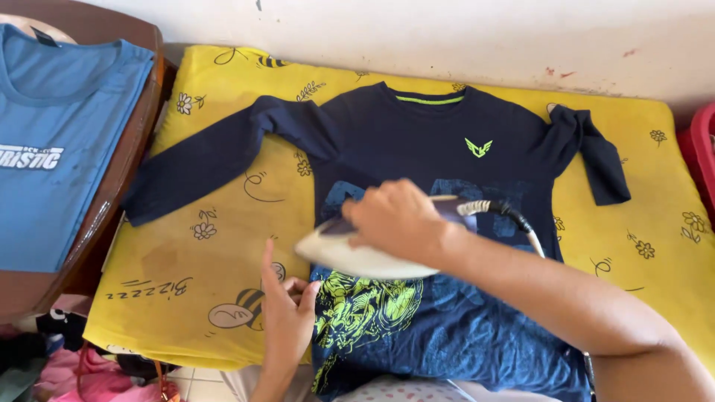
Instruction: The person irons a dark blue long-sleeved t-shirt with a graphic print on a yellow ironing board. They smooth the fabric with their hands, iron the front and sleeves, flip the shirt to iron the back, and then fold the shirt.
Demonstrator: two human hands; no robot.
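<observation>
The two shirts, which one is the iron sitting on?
The dark navy long-sleeved shirt, spread flat on the yellow cloth, has the iron on it. The light blue shirt lies apart at the left, untouched.

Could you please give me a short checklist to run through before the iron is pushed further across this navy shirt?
1. Grip on the iron: the right hand is closed over its handle. Ok.
2. Left hand out of the iron's way: it rests at the shirt's left edge, just below the iron's tip, close to it. Not ok.
3. Navy shirt lying flat: the body is spread out, but the sleeve at the picture's right is folded over. Not ok.
4. Cord: it trails back along the right forearm, off the cloth ahead. Ok.
5. Yellow padded cover under the shirt: in place. Ok.
6. Iron's heat: cannot tell.
</observation>
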